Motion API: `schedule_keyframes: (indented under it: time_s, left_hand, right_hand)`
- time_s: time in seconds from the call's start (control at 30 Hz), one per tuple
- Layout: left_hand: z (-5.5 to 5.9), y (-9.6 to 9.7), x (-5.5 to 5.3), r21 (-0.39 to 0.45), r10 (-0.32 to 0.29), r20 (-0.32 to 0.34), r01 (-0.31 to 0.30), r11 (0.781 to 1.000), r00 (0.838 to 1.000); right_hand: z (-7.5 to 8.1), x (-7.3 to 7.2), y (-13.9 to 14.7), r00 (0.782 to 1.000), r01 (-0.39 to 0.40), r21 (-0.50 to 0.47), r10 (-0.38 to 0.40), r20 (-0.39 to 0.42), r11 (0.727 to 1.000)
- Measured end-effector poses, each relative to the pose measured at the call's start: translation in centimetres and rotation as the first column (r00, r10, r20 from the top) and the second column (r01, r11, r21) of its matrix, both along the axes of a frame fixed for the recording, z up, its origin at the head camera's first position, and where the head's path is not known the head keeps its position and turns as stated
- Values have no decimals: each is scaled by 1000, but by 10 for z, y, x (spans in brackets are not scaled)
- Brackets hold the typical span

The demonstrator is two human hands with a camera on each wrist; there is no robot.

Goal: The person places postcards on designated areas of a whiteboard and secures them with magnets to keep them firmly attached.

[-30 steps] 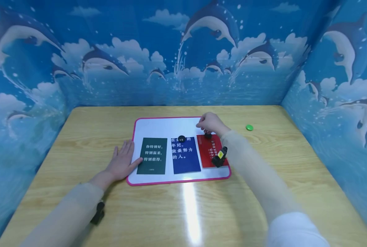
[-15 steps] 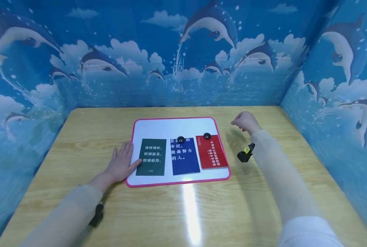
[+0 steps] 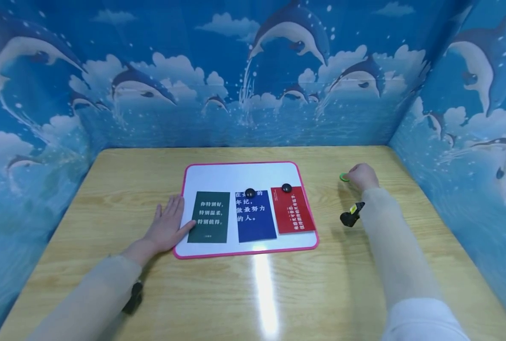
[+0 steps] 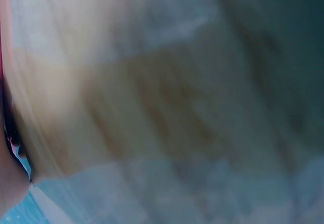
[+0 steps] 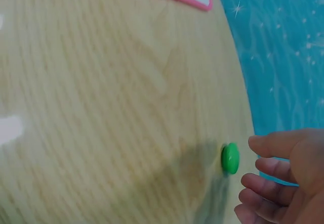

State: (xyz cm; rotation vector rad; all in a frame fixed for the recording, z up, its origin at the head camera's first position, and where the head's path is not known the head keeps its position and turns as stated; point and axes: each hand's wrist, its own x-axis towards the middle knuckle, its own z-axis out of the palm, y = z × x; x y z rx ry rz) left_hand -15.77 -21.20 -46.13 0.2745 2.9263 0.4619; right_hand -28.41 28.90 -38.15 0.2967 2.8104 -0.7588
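Note:
My left hand (image 3: 165,225) rests flat with spread fingers at the left edge of the pink-rimmed whiteboard (image 3: 218,175); its thumb touches the left edge of the dark green card (image 3: 210,232). A round black magnet (image 3: 250,192) sits on the top of the blue card (image 3: 256,227), and another black magnet (image 3: 286,188) on the top of the red card (image 3: 284,213). Right of the board, my right hand (image 3: 363,176) is at a round green magnet (image 5: 231,158). In the right wrist view its thumb and loosely bent fingers stand a little apart from the magnet.
A light wooden table (image 3: 150,166) bears the board. Blue dolphin-print walls (image 3: 218,123) enclose its back and sides. A black wrist camera (image 3: 352,215) hangs under my right sleeve. Sleeve cloth fills most of the left wrist view, blurred.
My right hand has let go of the black magnet on the red card and moved right, across the table to the green magnet. The left hand stays in place.

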Motion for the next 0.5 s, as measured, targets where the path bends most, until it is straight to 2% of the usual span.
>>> schedule_keyframes:
  time_s: [0.2, 0.5]
  left_hand:
    - [-1, -1, 0, -1, 5, 1, -5, 1000, 1000]
    - [-1, 1, 0, 0, 8, -6, -8, 1000, 1000]
  right_hand:
    - [-11, -3, 6, 999, 23, -12, -23, 23, 1000]
    - [-18, -2, 0, 998, 37, -22, -36, 45, 999]
